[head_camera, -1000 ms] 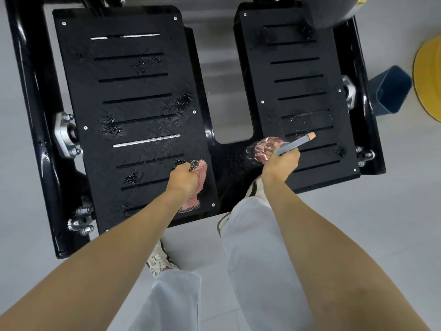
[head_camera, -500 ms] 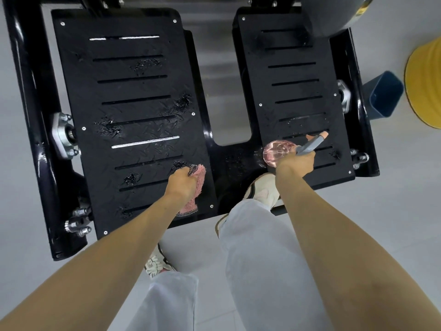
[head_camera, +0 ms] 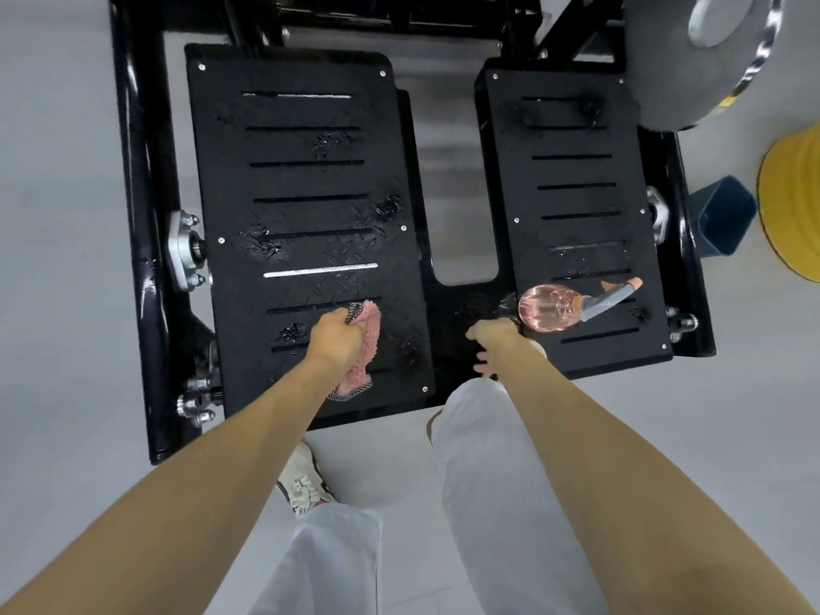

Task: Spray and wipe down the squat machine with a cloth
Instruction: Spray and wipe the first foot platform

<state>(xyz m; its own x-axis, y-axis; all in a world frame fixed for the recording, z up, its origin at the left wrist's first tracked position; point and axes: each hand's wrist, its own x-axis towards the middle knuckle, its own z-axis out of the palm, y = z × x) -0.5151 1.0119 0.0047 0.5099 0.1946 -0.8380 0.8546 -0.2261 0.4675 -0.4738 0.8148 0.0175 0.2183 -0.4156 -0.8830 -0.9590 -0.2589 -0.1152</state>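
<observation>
The left hand (head_camera: 335, 339) grips the pink cloth (head_camera: 370, 332) on the footplate (head_camera: 301, 179). The right hand (head_camera: 492, 344), released, hovers just beside the spray bottle (head_camera: 550, 308).

Both bare forearms reached forward and down, the left hand (head_camera: 335, 337) curled tight round the cloth (head_camera: 370, 331), the right hand (head_camera: 494, 344) loose with fingers spread.

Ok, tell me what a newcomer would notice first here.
The pink cloth, bunched in the left hand, stands out against the black left footplate. On the right footplate a clear pink spray bottle lies on its side, with the open right hand just beside it. At the right edge, a bright yellow object sits next to a blue bin.
</observation>
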